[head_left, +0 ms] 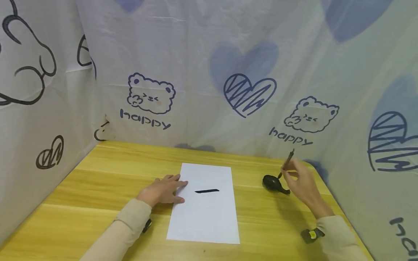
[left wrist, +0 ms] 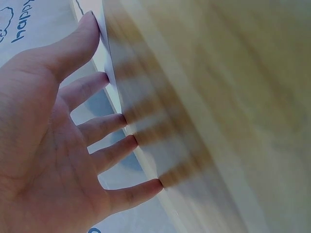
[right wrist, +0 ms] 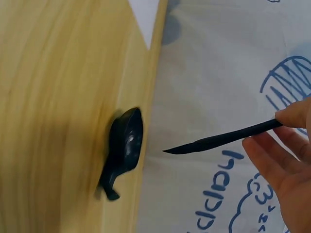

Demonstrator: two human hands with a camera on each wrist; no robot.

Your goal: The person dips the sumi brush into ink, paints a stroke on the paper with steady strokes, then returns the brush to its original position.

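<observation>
A white sheet of paper (head_left: 202,221) lies on the table with one short black brush stroke (head_left: 207,191) across its middle. My left hand (head_left: 163,190) rests on the paper's left edge, its fingers spread; in the left wrist view that hand (left wrist: 63,141) touches down with its fingertips. With thumb and fingers my right hand (head_left: 302,181) pinches a dark writing brush (head_left: 287,161). Below it sits a small black ink dish (head_left: 271,183) with a curved handle. The right wrist view shows the brush's pointed tip (right wrist: 182,149) apart from the dish (right wrist: 127,141).
The yellow wood-grain table (head_left: 107,181) meets a hanging white cloth (head_left: 196,54) at its back and sides, printed with hearts and bears. A dark wrist device (head_left: 311,235) sits by the right sleeve (head_left: 337,232).
</observation>
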